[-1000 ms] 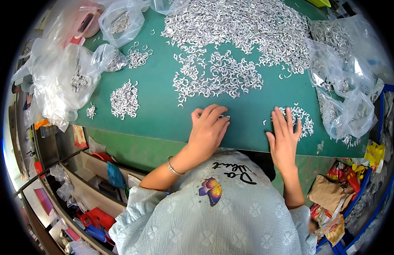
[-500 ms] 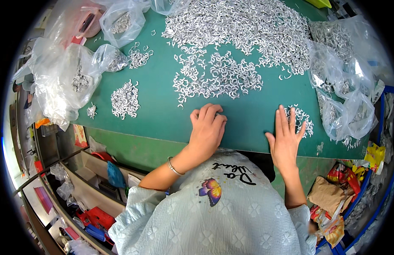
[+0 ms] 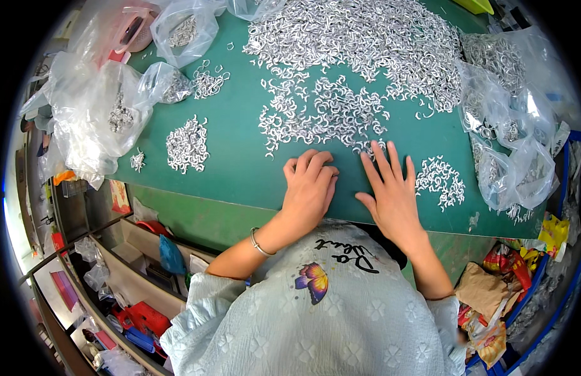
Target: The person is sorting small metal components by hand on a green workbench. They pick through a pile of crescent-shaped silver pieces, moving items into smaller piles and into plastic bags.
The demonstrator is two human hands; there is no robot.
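Observation:
My left hand [image 3: 308, 188] rests at the near part of the green table with its fingers curled in. Whatever its fingertips may hold is hidden under them. My right hand [image 3: 392, 194] is flat with fingers spread, its fingertips at the near edge of a loose spread of small curved silver metal pieces [image 3: 331, 113]. Beside that hand, to the right, is a small pile of the same pieces [image 3: 442, 182]. Behind the spread rises a big heap of silver pieces [image 3: 359, 37]. Another small pile [image 3: 187, 145] sits left of my left hand.
Clear plastic bags [image 3: 93, 125] holding metal parts stand at the left, near a little cluster of rings [image 3: 209, 81]. More filled bags [image 3: 513, 169] line the right side. The green table [image 3: 240, 169] ends close to my body. Below left is an open drawer [image 3: 137, 276].
My right hand has moved left, away from the small right pile, to the near edge of the loose spread. My left hand stays about in place, fingers still curled.

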